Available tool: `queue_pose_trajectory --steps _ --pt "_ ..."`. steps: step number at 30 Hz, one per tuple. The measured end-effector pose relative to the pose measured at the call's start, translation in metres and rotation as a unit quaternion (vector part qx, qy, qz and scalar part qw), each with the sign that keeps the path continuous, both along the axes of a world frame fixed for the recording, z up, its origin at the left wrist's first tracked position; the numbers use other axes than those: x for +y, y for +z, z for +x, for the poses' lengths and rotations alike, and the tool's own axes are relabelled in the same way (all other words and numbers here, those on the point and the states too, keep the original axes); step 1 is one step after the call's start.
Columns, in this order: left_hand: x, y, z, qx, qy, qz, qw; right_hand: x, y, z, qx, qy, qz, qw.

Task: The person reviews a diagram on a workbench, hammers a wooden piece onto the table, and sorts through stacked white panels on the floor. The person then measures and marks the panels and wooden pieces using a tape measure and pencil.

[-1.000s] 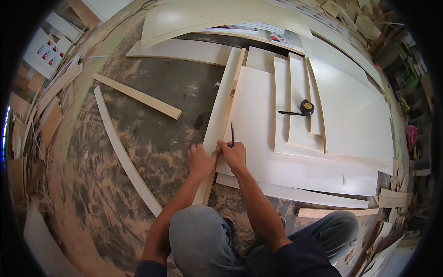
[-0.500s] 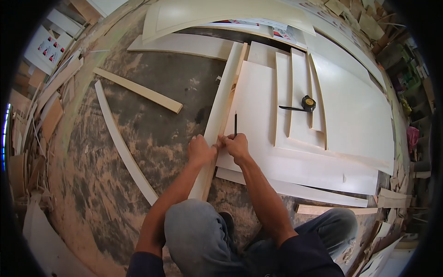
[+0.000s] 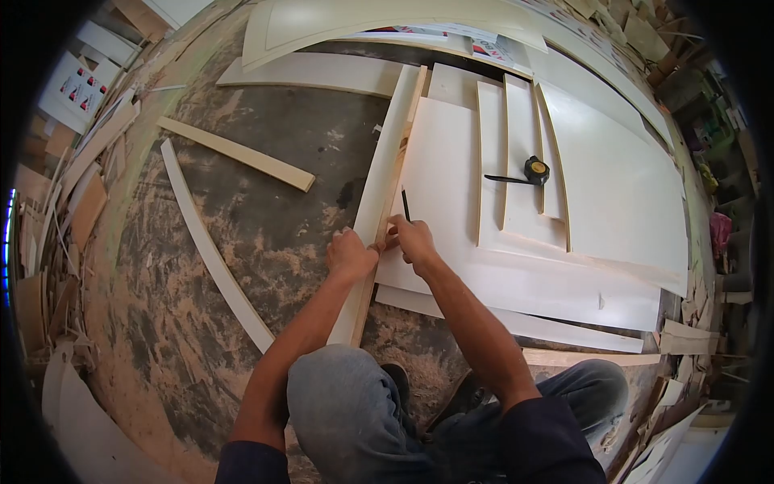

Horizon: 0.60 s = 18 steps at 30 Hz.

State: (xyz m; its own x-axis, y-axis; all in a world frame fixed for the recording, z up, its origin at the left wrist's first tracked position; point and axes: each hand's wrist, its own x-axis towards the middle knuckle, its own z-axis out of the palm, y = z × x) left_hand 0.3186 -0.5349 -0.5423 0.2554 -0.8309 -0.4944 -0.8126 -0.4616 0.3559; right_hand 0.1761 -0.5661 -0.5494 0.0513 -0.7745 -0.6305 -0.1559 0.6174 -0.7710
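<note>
A long white board (image 3: 380,168) with a bare wooden edge runs away from me, between my knees and the far panels. My left hand (image 3: 351,253) is closed on its near part, fingers at the wooden edge. Just to the right, my right hand (image 3: 413,240) is bent with a dark pencil (image 3: 405,205) sticking up from it, its tip pointing away from me. The right fingertips are close to the board's edge; whether they touch it is hard to make out.
White panels (image 3: 451,177) lie stacked on the right, with a tape measure (image 3: 535,170) on them. A curved strip (image 3: 211,250) and a straight wooden strip (image 3: 242,153) lie on the dusty floor at left. Offcuts (image 3: 89,202) are piled along the left side.
My right hand has shifted slightly away from my left hand, and the pencil now leans to the left. My left hand stays at the board. The view has shifted slightly.
</note>
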Motion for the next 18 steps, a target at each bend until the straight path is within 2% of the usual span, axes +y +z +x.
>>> queue_pose_trajectory --steps 3,5,6,8,9,11,12,16,18 --pt "0.000 0.000 -0.002 -0.005 -0.001 -0.005 1.000 -0.014 0.003 -0.005 0.059 -0.047 0.011 0.997" --pt "0.000 0.006 -0.003 0.001 0.011 0.003 1.000 -0.032 0.004 -0.010 0.083 -0.153 -0.065 0.983" --pt "0.000 0.005 -0.002 0.001 0.011 0.003 1.000 -0.041 0.005 -0.015 0.083 -0.153 -0.065 0.983" --pt "-0.001 0.004 0.000 0.001 0.001 -0.002 1.000 -0.055 0.008 -0.033 0.146 -0.083 -0.217 0.962" --pt "-0.002 0.004 -0.001 0.004 0.000 -0.002 1.000 -0.053 0.011 -0.041 0.149 -0.084 -0.217 0.961" --pt "-0.003 0.004 -0.001 -0.003 0.012 0.009 1.000 -0.043 0.015 -0.053 0.217 0.020 -0.240 0.946" --pt "-0.003 0.002 0.000 -0.001 0.012 0.010 1.000 -0.032 0.018 -0.056 0.219 0.021 -0.239 0.946" --pt "-0.002 0.002 0.000 -0.002 0.000 0.008 1.000 0.022 0.013 -0.058 0.207 0.170 -0.184 0.946" --pt "-0.003 0.006 0.000 0.001 0.006 0.013 1.000 0.032 0.012 -0.048 0.185 0.171 -0.181 0.951"
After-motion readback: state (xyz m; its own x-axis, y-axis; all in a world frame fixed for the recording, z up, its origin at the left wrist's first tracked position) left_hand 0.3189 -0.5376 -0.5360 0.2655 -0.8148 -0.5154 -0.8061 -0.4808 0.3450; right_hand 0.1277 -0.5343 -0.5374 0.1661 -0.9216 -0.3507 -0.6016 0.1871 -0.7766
